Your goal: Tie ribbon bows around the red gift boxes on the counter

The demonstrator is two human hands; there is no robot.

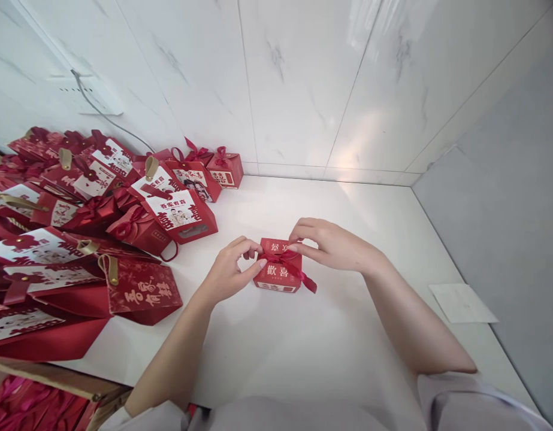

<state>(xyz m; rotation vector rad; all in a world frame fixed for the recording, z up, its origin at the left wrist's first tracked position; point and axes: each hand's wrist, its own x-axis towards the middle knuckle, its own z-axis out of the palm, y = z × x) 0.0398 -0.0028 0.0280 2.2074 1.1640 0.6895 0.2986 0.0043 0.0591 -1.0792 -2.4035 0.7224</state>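
Note:
A small red gift box (277, 281) with pale Chinese characters sits on the white table in front of me. A dark red ribbon (308, 282) is tied across its top, one tail hanging over the right side. At the box's left edge, my left hand (231, 269) pinches part of the ribbon between thumb and forefinger. From the right, my right hand (332, 244) has its thumb and fingertips closed at the ribbon's loop on the box top. The bow itself is partly hidden by the fingers.
Many red gift boxes (181, 209) are heaped on the left of the table (303, 359). A wooden crate (96, 389) with red ribboned things stands at the lower left. White paper (462, 303) lies at the right edge. A tiled wall (298, 84) rises behind, with a grey cable (105, 117).

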